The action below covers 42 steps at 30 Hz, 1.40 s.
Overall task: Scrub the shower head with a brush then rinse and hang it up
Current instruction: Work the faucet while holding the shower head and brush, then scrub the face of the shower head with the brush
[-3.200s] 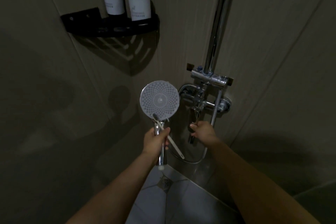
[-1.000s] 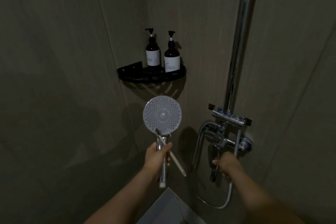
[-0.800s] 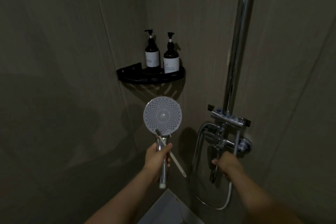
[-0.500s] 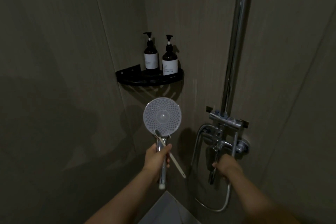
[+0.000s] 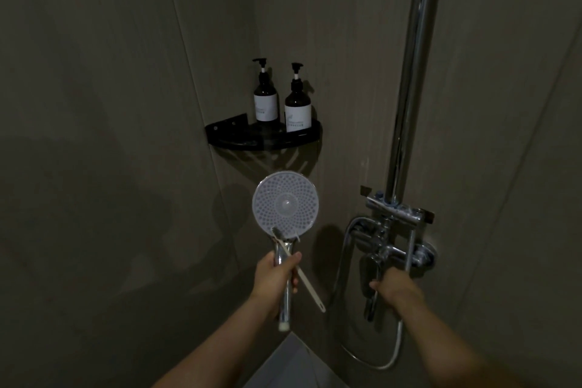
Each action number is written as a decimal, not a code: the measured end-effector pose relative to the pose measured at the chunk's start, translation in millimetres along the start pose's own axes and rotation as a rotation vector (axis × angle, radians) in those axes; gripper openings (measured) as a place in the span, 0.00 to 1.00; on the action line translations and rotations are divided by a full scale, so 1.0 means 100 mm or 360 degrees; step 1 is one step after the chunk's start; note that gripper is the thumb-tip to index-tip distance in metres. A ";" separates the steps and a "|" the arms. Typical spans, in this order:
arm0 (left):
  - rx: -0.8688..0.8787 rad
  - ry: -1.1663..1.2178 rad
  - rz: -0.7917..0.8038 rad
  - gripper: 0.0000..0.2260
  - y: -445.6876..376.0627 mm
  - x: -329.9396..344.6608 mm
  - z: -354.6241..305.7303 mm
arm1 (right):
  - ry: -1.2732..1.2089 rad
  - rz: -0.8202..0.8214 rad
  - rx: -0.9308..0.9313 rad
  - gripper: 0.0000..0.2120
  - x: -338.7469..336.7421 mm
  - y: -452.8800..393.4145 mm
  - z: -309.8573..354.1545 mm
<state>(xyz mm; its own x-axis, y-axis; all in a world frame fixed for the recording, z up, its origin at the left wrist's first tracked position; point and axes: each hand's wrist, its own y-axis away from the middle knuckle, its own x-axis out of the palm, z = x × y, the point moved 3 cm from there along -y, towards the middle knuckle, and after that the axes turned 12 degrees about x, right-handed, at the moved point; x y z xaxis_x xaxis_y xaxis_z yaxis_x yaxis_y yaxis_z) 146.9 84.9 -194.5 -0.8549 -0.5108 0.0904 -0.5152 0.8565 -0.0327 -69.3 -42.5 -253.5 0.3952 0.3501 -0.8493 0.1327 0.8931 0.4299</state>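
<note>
My left hand [image 5: 273, 276] grips the chrome handle of the round shower head [image 5: 285, 200], held upright with its white nozzle face toward me. In the same grip lies a thin white brush [image 5: 301, 274], bristles against the lower rim of the head, handle slanting down to the right. My right hand [image 5: 393, 288] is closed on the tap lever [image 5: 369, 302] below the chrome mixer valve [image 5: 393, 246]. No water is visible at the nozzles. The hose [image 5: 374, 359] loops below the valve.
A chrome riser pole [image 5: 412, 72] climbs the right wall above the valve. A black corner shelf [image 5: 239, 142] carries two dark pump bottles [image 5: 266, 94] above the shower head. Dim tiled walls close in on both sides; a pale floor [image 5: 289, 365] shows at the bottom.
The view has tilted upward since the earliest frame, bringing the shelf lower in view. Both hands keep their holds; over the last second nothing visibly moves.
</note>
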 end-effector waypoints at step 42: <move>-0.0186 0.0144 0.0266 0.13 0.84 -0.50 -0.38 | -0.0879 0.0991 -0.0403 0.10 -0.66 2.00 -0.52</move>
<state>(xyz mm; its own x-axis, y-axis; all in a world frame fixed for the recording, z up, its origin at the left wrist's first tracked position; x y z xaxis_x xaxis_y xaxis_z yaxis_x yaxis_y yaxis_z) 148.9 185.6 -163.8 -0.9162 -0.3569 0.1824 -0.3518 0.9341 0.0606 -116.0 127.9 -127.7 0.7220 0.6670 -0.1839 -0.4344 0.6438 0.6299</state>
